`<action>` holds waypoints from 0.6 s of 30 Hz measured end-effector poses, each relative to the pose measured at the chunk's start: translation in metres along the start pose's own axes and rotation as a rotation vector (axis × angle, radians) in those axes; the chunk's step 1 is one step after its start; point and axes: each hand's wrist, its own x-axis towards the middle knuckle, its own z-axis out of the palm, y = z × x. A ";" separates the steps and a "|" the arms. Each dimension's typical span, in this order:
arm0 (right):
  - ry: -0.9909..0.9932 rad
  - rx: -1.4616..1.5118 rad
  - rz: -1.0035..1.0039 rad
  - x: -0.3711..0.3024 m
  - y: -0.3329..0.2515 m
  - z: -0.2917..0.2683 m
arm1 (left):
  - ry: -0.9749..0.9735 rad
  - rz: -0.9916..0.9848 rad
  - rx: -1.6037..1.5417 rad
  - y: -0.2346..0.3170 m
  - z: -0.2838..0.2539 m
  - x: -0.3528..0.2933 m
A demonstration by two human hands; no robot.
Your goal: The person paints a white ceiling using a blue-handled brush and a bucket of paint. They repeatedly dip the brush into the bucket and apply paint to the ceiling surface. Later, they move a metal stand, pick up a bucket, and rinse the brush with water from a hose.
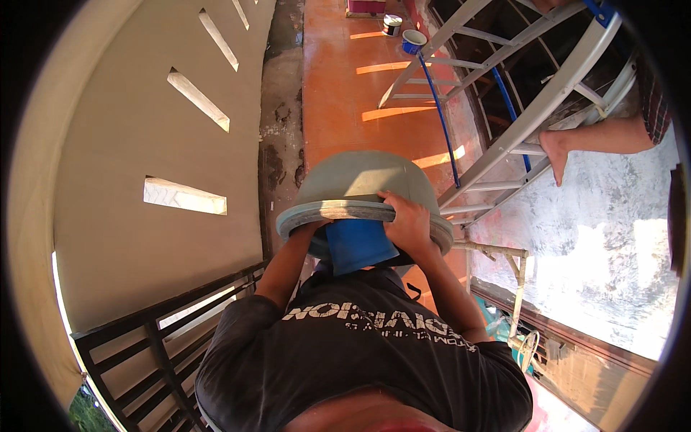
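A large grey-green plastic tub is tilted in front of my body, its mouth toward me. My right hand is wrapped round the thick rim, with the fingers over the outside. On the other side my left hand grips the rim from below, its fingers mostly hidden by the rim. Between my hands a blue plastic container sticks out of the tub's mouth; the rest of it is hidden inside.
An aluminium ladder stands at right, with another person's bare foot on a rung. Beyond are a blue pail and a small can on the orange tiled floor. A slotted wall and dark railing line the left.
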 end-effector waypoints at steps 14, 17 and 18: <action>0.231 0.102 -0.017 0.271 0.033 0.025 | -0.539 -0.262 0.060 0.052 -0.201 0.209; 0.255 0.114 0.012 0.354 0.046 0.028 | -0.394 -0.253 0.154 0.042 -0.243 0.245; 0.255 0.109 0.024 0.376 0.049 0.030 | -0.319 -0.262 0.113 0.039 -0.254 0.252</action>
